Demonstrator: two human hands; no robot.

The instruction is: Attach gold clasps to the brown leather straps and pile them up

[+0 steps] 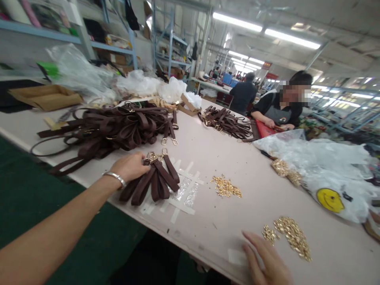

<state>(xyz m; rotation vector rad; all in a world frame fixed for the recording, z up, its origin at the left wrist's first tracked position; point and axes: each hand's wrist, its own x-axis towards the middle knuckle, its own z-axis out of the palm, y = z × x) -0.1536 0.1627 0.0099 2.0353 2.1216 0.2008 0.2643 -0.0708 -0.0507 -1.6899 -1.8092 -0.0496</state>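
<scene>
My left hand (132, 167), with a silver bangle at its wrist, closes on the end of a small bunch of dark brown straps (158, 180). Gold-coloured clasps (156, 156) stick up beside its fingertips, and the strap loops fan out over the table toward the near edge. Partly under them, clear packets lie beneath strips of white tape (190, 190). At the lower right my right hand (267, 259) hovers low by the table edge, fingers extended and apart, nothing seen in it. Just beyond it lies a heap of small gold metal pieces (292, 235).
A large pile of brown straps (124, 124) covers the left of the table. Another gold heap (226, 187) lies mid-table, and more straps (227, 122) lie farther back. A co-worker (282, 103) handles something red across the table. Plastic bags (326, 166) line the right side.
</scene>
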